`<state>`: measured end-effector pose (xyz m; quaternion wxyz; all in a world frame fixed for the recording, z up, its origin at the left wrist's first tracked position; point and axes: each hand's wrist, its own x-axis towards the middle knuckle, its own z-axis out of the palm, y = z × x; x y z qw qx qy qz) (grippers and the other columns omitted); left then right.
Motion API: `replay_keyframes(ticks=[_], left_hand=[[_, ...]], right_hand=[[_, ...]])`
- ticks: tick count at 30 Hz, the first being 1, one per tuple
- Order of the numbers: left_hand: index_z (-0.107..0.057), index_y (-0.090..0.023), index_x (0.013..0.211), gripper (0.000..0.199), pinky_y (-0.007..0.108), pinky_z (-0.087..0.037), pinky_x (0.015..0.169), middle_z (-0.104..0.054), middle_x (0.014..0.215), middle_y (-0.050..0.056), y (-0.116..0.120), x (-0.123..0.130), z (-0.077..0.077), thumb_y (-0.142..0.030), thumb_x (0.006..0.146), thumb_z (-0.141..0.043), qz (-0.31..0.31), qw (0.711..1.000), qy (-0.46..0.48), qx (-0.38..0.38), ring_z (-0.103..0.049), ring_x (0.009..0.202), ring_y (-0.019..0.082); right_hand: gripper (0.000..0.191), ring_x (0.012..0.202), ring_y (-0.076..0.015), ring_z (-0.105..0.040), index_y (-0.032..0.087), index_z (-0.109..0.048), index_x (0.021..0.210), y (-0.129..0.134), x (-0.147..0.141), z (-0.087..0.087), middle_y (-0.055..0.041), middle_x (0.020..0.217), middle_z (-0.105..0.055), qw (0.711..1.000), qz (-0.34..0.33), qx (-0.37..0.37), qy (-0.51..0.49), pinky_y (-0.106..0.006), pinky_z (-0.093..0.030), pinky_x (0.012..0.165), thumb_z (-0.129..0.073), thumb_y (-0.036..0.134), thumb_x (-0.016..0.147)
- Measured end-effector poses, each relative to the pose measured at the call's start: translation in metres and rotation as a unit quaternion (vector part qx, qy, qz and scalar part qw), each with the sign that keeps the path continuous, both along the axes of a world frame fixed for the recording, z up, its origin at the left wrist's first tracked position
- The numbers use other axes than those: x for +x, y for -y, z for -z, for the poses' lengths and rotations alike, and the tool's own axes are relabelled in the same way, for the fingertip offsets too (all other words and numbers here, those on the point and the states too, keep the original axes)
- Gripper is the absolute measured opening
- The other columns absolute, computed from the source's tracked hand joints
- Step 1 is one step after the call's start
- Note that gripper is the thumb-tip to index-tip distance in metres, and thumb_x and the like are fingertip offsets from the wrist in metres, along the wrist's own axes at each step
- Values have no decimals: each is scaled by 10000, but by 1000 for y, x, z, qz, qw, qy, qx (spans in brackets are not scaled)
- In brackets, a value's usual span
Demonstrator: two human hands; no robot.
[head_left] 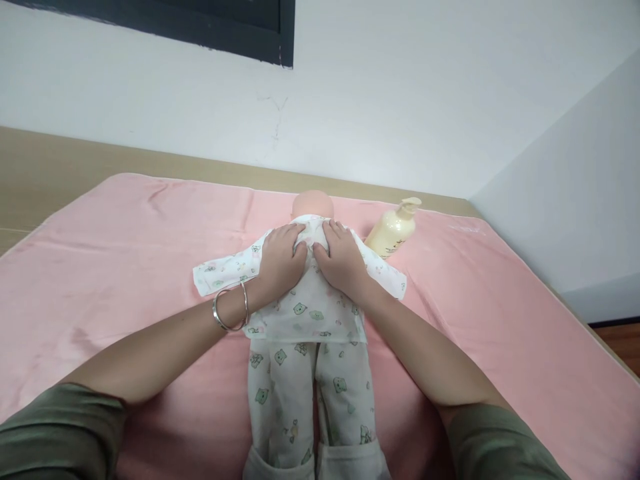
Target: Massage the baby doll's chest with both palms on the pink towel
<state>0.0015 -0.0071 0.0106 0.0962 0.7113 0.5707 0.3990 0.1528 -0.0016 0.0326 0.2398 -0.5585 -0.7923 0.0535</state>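
Observation:
A baby doll lies on the pink sheet, head toward the wall, dressed in a white printed top and matching trousers. My left hand, with a silver bangle on its wrist, rests on the doll's upper chest, fingers bunching the top near the collar. My right hand lies beside it on the other half of the chest, fingers also pressed into the cloth at the neckline. The doll's arms are hidden inside the spread sleeves.
A cream pump bottle lies on the sheet just right of the doll's shoulder, close to my right hand. A wooden headboard ledge runs along the white wall behind. The bed's right edge drops to a wooden floor.

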Motion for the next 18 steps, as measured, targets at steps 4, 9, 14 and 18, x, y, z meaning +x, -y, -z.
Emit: replay_keyframes(ticks=[4, 9, 14, 18], left_hand=[[-642, -160, 1254, 455, 473, -421, 1158, -681, 1315, 107, 1, 0, -1, -263, 909, -364, 1, 1000, 0, -2, -594, 1251, 269], [-644, -163, 1255, 459, 468, -420, 1160, -681, 1317, 104, 1, 1, -2, -261, 906, -362, 1, 1000, 1, -8, -598, 1243, 269], [-646, -165, 1254, 460, 472, -417, 1164, -684, 1316, 98, 0, 0, -1, -264, 904, -364, 0, 1000, 4, -6, -596, 1250, 272], [-642, -142, 1262, 471, 478, -413, 1166, -676, 1327, 117, 0, 0, -1, -265, 904, -362, 1, 1000, 0, -7, -596, 1247, 276]], right_hand=[[521, 1423, -340, -448, 57, -556, 1371, -1, 0, 0, -202, 1466, -566, 1000, 0, 3, -3, -524, -315, 1212, -390, 322, 955], [511, 1417, -344, -457, 52, -570, 1353, -3, 0, 2, -206, 1449, -579, 1000, -5, 10, -9, -524, -318, 1211, -395, 317, 953], [531, 1424, -345, -450, 60, -547, 1385, -3, 0, 4, -204, 1477, -558, 1000, -5, 12, -12, -535, -316, 1213, -397, 325, 950], [549, 1436, -344, -436, 51, -532, 1404, -4, 1, 4, -208, 1496, -540, 1000, -5, 9, -11, -535, -302, 1221, -392, 327, 951]])
